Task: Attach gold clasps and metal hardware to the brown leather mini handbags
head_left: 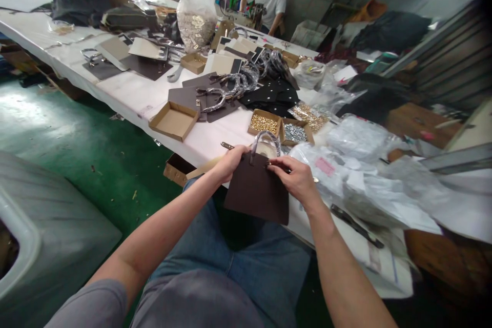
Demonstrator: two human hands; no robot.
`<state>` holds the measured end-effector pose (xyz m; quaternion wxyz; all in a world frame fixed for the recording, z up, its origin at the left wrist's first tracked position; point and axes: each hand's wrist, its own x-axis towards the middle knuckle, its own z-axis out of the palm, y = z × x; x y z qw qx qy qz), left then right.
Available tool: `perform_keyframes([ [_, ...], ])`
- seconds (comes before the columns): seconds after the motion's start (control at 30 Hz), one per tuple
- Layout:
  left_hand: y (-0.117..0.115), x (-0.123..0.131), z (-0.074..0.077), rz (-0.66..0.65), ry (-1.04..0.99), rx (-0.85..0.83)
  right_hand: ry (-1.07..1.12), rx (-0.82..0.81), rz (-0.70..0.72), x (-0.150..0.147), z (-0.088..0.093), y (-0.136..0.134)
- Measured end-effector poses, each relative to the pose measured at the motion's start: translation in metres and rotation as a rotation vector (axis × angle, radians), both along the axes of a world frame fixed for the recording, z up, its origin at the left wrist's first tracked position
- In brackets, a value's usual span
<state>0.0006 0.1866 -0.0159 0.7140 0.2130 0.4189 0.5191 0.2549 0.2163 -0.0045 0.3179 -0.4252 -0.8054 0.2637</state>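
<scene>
Slip risk at the table edge

Left hand [230, 160] and right hand [298, 179] each pinch the top edge of the brown panel [257, 192], lower centre, overhanging the table [126, 93]. A loosened grip could drop it to the floor.

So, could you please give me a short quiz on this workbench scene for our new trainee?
1. True or false: the left hand and the right hand both hold the dark brown bag panel.
2. The small box just beyond the panel's wrapped handle holds: A) gold studs, B) scissors, C) thread spools.
3. On which side of that box does the empty cardboard box lie?
Key: 1 true; 2 A; 3 the person's left.
</scene>
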Motion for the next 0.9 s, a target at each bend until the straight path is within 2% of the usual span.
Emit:
perform_keyframes([
  [0.2,-0.002,0.003,-0.002,0.042,0.064,-0.014,0.013,0.027,0.023,0.001,-0.001,-0.003],
  [0.5,-0.008,0.005,0.004,0.077,0.119,0.085,-0.078,0.072,0.027,-0.008,0.006,-0.013],
  [0.63,-0.009,0.006,0.008,0.093,0.172,0.101,-0.215,0.126,0.048,-0.012,0.007,-0.014],
  [0.77,-0.011,0.009,0.012,0.081,0.221,0.125,-0.447,0.189,0.039,-0.018,0.013,-0.017],
  [0.9,-0.012,0.01,0.011,0.082,0.233,0.111,-0.622,0.24,0.053,-0.022,0.019,-0.018],
])
